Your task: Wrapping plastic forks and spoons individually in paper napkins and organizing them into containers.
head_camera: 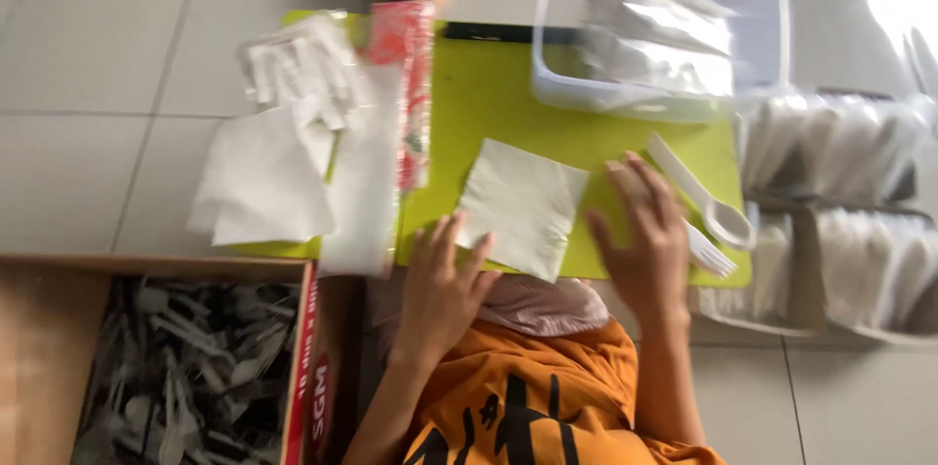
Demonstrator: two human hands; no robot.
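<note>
From the head camera, the left hand lies flat, fingers spread, touching the near edge of a white napkin on the green mat. The right hand rests open beside it, fingers loosely together, near a white plastic spoon and fork.

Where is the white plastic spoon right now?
In the head view, the white plastic spoon lies on the right edge of the green mat, beside a white plastic fork, just right of the person's right hand.
</note>
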